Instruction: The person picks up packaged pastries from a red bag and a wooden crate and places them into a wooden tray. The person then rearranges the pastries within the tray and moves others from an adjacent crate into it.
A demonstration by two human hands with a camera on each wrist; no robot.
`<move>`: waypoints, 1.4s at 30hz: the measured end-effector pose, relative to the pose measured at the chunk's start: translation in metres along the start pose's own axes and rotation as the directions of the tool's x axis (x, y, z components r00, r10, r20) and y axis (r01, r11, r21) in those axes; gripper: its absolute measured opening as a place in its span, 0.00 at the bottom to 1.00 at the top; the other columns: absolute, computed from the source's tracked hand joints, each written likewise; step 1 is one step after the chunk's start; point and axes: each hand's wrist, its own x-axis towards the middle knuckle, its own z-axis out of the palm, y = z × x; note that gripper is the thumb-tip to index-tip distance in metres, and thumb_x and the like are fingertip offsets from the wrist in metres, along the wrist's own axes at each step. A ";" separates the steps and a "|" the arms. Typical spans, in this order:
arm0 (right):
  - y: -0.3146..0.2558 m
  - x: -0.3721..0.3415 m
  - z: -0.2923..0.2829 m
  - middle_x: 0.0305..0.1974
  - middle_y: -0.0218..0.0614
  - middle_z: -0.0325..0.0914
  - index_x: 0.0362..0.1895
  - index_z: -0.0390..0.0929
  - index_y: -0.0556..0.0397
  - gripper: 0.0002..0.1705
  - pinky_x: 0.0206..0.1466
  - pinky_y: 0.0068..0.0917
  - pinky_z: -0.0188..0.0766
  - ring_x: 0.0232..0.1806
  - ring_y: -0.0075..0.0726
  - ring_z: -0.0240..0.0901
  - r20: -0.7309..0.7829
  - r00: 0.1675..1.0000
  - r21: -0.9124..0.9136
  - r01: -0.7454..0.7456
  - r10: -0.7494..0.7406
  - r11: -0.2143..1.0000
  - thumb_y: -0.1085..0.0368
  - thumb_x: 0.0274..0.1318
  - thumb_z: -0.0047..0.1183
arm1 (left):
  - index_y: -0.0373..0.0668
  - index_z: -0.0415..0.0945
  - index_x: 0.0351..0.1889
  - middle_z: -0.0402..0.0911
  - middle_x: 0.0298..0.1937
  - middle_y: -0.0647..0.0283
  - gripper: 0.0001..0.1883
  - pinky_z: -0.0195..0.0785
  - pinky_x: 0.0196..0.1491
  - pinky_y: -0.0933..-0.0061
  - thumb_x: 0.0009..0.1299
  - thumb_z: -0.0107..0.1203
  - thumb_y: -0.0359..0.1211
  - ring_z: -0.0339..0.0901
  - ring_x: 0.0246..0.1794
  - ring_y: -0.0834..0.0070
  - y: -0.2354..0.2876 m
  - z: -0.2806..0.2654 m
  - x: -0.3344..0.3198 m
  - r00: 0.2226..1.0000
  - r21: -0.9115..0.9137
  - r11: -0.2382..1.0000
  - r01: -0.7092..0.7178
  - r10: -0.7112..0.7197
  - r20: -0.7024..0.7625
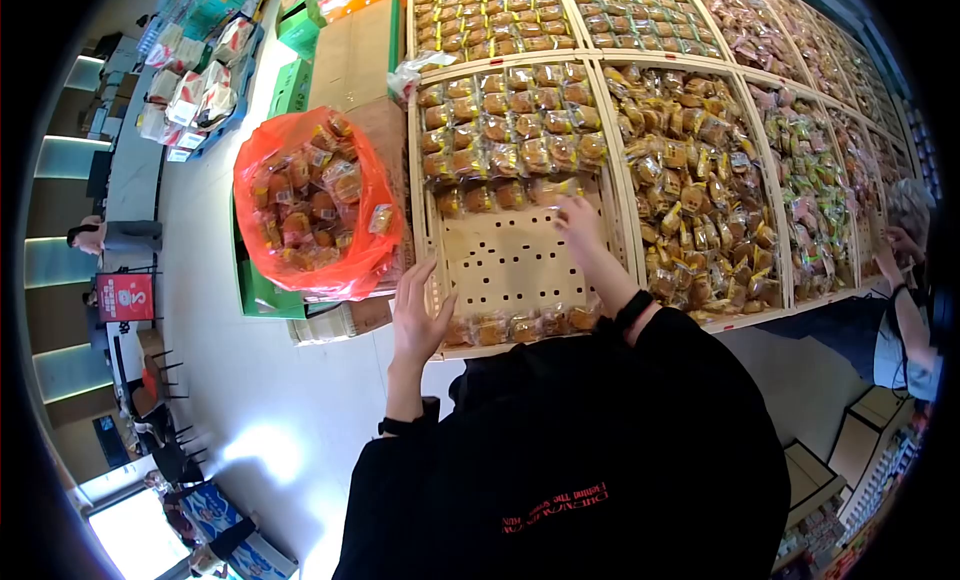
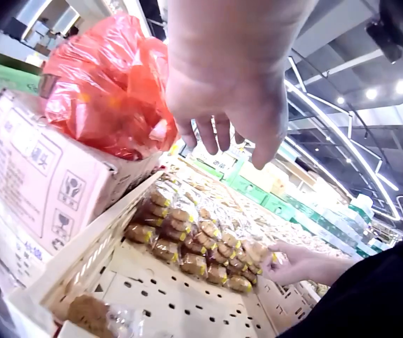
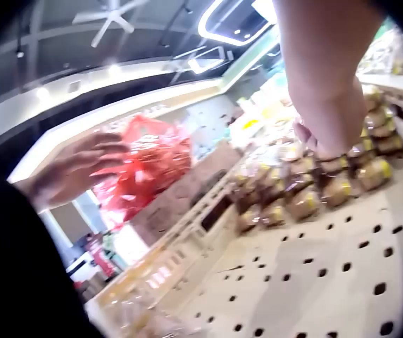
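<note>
A pale plastic crate [image 1: 510, 270] with a perforated floor holds rows of wrapped buns [image 1: 510, 158] at its far side and a short row [image 1: 520, 328] along its near side. At the right end of the far rows, my right hand [image 1: 582, 230] pinches a wrapped bun [image 2: 255, 251]; its fingers are curled in the right wrist view and partly hidden by the wrist. My left hand [image 1: 418, 315] holds nothing and is over the crate's left rim, with fingers spread and relaxed, as the left wrist view also shows.
Left of the crate, a red plastic bag [image 1: 375, 230] full of wrapped buns sits on cardboard boxes [image 2: 43, 162]. More crates of packaged goods [image 1: 695, 180] adjoin on the right and beyond. Another person [image 1: 905, 310] stands at the far right.
</note>
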 end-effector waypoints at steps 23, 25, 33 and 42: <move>0.051 0.111 -0.049 0.33 0.34 0.72 0.42 0.65 0.60 0.19 0.31 0.22 0.72 0.29 0.28 0.70 -0.550 0.823 0.381 0.094 0.144 0.920 0.64 0.50 0.57 | 0.37 0.69 0.46 0.72 0.48 0.54 0.18 0.64 0.52 0.67 0.57 0.58 0.29 0.69 0.50 0.58 -0.001 0.021 -0.038 0.965 -0.048 0.975 0.216 -0.206 0.165; 0.049 0.105 -0.048 0.30 0.34 0.72 0.27 0.71 0.58 0.12 0.32 0.22 0.72 0.27 0.27 0.70 -0.536 0.835 0.366 0.094 0.127 0.926 0.62 0.51 0.57 | 0.37 0.69 0.46 0.72 0.48 0.54 0.18 0.64 0.52 0.67 0.57 0.57 0.29 0.69 0.50 0.58 -0.001 0.020 -0.039 0.961 -0.065 0.971 0.231 -0.217 0.170; 0.025 0.076 -0.034 0.29 0.49 0.76 0.48 0.67 0.66 0.37 0.30 0.33 0.70 0.23 0.41 0.74 -0.497 0.868 -0.398 -0.204 -0.023 0.895 0.40 0.60 0.29 | 0.38 0.69 0.46 0.72 0.48 0.54 0.18 0.64 0.51 0.67 0.57 0.57 0.29 0.70 0.50 0.58 0.000 0.023 -0.042 0.936 -0.082 0.952 0.296 -0.273 0.221; 0.011 0.088 -0.050 0.23 0.50 0.74 0.27 0.74 0.66 0.35 0.26 0.39 0.72 0.20 0.44 0.74 -0.384 0.923 -0.759 -0.313 -0.005 0.571 0.45 0.63 0.27 | 0.38 0.69 0.47 0.72 0.48 0.56 0.19 0.65 0.51 0.67 0.57 0.57 0.29 0.70 0.50 0.59 0.001 0.031 -0.035 0.937 -0.116 0.950 0.289 -0.256 0.237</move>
